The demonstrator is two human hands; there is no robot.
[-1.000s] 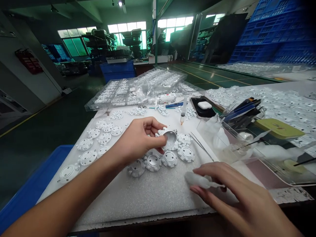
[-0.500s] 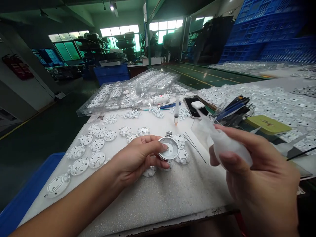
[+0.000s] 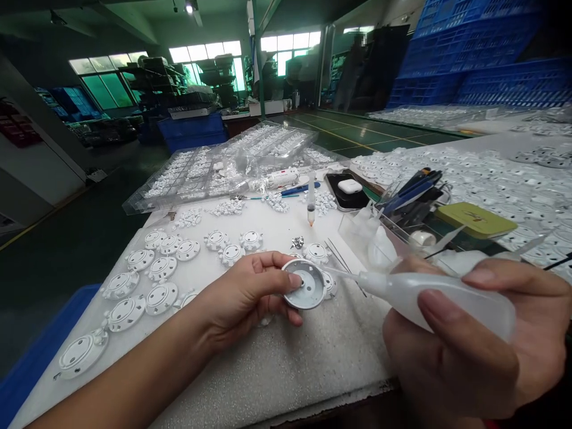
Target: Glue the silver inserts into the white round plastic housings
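Note:
Between the thumb and fingers of my left hand (image 3: 254,289) is a round white plastic part (image 3: 311,293), its hollow side tilted up toward me. My right hand (image 3: 473,333) is closed around a translucent squeeze bottle (image 3: 451,301) with a long thin nozzle. The nozzle (image 3: 342,273) points left, its tip at the upper right rim of the part; whether it touches I cannot tell. Tweezers (image 3: 345,265) lie just behind the nozzle. Similar round white parts (image 3: 161,298) stand in loose rows on the foam-covered table (image 3: 277,381) to the left.
Behind my hands are a small heap of metal pieces (image 3: 297,242), an upright syringe (image 3: 311,205), a phone (image 3: 344,199) and piles of small white pieces (image 3: 226,207). Clear trays (image 3: 179,185) stand at the back. On the right are a clear box with bottles (image 3: 379,247) and a yellow-green tin (image 3: 476,219).
The squeeze bottle has been turned in my right hand, so its nozzle now points left and reaches the round part's rim. My left hand has tilted the part slightly toward me.

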